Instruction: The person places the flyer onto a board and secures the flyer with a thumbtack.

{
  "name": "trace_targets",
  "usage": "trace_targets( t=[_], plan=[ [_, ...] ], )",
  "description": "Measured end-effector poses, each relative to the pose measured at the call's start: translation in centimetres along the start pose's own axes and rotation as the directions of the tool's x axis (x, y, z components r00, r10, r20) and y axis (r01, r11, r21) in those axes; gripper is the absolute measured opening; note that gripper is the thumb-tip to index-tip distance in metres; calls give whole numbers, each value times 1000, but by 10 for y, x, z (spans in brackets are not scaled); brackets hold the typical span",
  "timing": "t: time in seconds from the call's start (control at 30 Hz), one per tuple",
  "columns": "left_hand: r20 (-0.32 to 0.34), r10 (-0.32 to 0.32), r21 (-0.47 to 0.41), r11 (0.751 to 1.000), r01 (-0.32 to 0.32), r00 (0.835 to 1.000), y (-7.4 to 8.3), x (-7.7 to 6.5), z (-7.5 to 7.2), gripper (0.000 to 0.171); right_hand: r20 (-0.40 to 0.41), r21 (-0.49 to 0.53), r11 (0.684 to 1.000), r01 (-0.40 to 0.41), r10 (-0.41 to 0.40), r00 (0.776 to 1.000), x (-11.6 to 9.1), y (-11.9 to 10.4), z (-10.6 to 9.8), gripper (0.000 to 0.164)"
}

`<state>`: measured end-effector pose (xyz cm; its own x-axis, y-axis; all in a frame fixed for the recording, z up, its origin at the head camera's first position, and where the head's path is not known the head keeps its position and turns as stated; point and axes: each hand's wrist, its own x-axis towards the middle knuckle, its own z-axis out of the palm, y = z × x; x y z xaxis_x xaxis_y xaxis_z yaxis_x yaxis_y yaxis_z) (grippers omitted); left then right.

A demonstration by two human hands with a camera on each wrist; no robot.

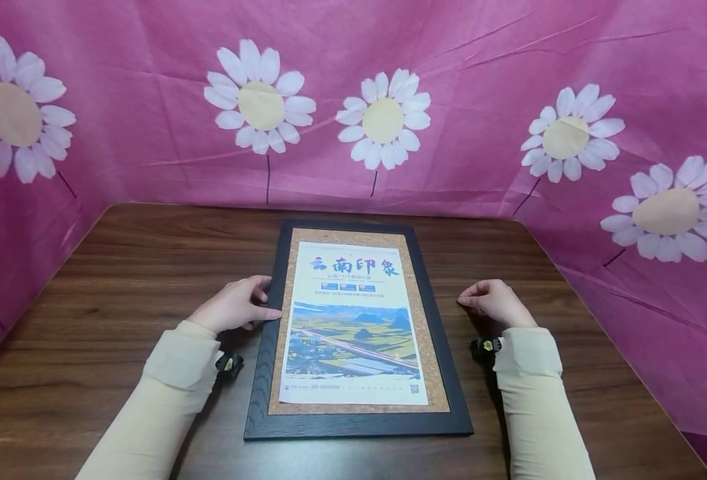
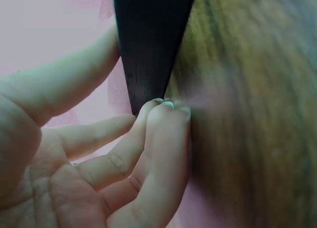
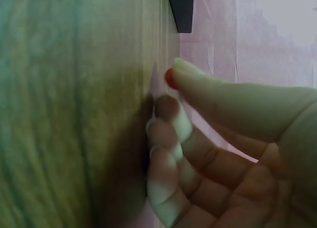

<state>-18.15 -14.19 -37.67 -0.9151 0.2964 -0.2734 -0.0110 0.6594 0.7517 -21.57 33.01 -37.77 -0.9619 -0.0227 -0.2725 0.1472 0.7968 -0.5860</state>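
cream sleeves extend over the counter. left hand: holding the frame by its left edge, between thumb and fingers. right hand: apart from the frame, near its right side, thumb and fingers pinching a small red piece. between the hands lies the frame, a poster upon its cork.

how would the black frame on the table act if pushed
The black frame would likely slide rather than tip, since it lies flat and broad. It should stay stiff, judging by its straight, solid-looking sides.
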Motion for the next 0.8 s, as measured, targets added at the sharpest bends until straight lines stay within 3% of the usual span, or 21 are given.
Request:
trace_targets(
  t=[0.37, 0.6, 0.8],
  plan=[
    [-13, -15, 28, 999, 16, 1000, 0, -3, 0, 80, -94, 40, 996, 80, -76, 993, -1, -14, 10, 27],
    [-12, -16, 50, 999, 17, 1000, 2, -3, 1, 81, -73, 127, 987, 98, -89, 993, 0, -32, 17, 29],
    [-24, -21, 57, 998, 22, 999, 3, -1, 0, 80, -47, 253, 957, 144, -136, 990, 5, -67, 16, 33]
  ],
)
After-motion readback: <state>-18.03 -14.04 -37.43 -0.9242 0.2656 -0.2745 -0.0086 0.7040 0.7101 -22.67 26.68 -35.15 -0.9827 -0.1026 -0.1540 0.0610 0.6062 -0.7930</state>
